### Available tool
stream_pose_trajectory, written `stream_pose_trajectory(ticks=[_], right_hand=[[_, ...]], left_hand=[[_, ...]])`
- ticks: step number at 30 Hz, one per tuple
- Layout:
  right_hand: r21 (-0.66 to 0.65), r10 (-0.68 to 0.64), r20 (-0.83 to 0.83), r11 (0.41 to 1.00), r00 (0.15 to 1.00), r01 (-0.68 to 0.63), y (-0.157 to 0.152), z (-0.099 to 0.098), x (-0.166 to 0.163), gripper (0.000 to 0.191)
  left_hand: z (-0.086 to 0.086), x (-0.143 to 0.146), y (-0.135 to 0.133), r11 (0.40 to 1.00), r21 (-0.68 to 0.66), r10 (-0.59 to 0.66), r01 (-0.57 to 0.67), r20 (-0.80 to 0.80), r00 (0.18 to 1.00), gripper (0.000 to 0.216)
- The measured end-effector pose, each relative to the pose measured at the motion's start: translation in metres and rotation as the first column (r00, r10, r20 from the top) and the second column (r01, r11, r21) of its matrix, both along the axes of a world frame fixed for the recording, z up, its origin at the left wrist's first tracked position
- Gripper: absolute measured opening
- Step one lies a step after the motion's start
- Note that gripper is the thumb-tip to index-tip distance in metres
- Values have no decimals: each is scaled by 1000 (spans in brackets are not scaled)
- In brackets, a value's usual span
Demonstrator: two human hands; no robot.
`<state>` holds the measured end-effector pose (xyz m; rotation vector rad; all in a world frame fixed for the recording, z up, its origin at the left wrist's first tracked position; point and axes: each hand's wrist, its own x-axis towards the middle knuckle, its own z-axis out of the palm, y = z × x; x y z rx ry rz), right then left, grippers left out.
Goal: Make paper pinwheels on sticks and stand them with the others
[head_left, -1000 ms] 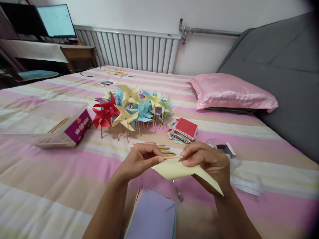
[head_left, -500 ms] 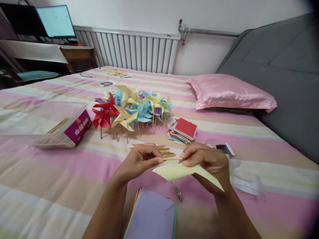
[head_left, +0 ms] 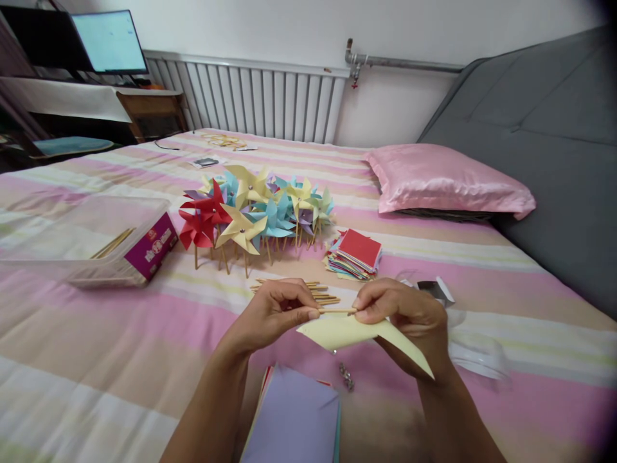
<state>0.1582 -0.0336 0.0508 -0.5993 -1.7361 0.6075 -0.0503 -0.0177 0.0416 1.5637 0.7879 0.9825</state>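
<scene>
My left hand (head_left: 274, 314) pinches one end of a thin wooden stick (head_left: 336, 311), held level above the striped bed. My right hand (head_left: 402, 318) is closed on the stick's other end and on a pale yellow folded paper pinwheel (head_left: 354, 334) that hangs below the fingers. A small pile of loose sticks (head_left: 313, 292) lies on the bed just beyond my hands. Several finished pinwheels (head_left: 250, 209) in red, yellow, blue and purple lie in a cluster farther back.
A stack of small coloured paper squares (head_left: 355, 254) lies right of the pinwheels. Larger coloured sheets (head_left: 296, 418) lie near me, with metal pins (head_left: 346, 376) beside them. A clear box with a purple label (head_left: 103, 241) sits left. A pink pillow (head_left: 448, 180) lies back right.
Both hands stay together on the stick and paper; the yellow paper has shifted slightly under the right fingers. Nothing else has moved.
</scene>
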Motion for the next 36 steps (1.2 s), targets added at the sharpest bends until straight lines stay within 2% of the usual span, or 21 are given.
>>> stream_pose_trajectory(ticks=[10,15,17,19,22,25,27,31,36], right_hand=[[8,-18,22,1000,1000,18,-3,3,1,13],[-7,-68,16,998,998,68,-1,1,0,16],[-103,-151,-1,983,988,150,1,-2,0,13],[-271,-218,-17,940,976,206,4,-5,0,10],[-519,-212,-81,843,974,140,9,-11,0,18],[-617,-201,-159,785,967,62,14,-14,1,32],[-610,-240,-178,788,954,85,15,-14,2,37],[-525,-354,-149,820,923,230,16,-12,4,34],[-329,-482,45,820,875,469,17,-12,3,25]], left_hand=[[3,3,-1,999,31,-21,21,-18,1000,19],[0,7,0,1000,-11,-5,5,14,1000,18],[-3,11,1,998,-61,-5,6,17,1000,19],[-7,13,2,993,-112,-32,33,2,999,20],[-11,14,4,983,-161,-95,84,-61,994,21],[-15,10,6,972,-204,-150,119,-141,979,25],[-18,7,8,966,-234,-140,106,-132,981,27],[-21,3,10,957,-287,-48,37,-32,998,27],[-20,4,10,954,-298,-45,41,-6,999,27]])
